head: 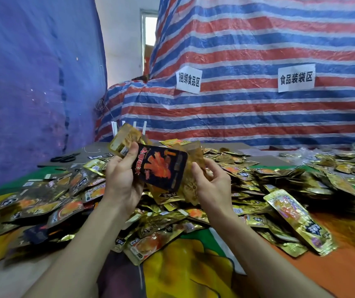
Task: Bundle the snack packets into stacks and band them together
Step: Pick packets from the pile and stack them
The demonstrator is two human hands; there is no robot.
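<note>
The left hand (120,179) grips the black packet (163,168) at its left end, thumb pressed on its face. The right hand (213,186), just right of it, curls its fingers round the gold packets (188,191) behind it. Held together are 1 black packet and at least 2 gold ones; their long axis seems to run from hand to hand. Under the black packet spreads the loose pile (258,190), too many to count, on the surface (354,244). 1 pair of scissors (64,157) lies far left of it.

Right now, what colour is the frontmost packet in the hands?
The flat foil snack packet is black with an orange-red picture; head view.
</note>
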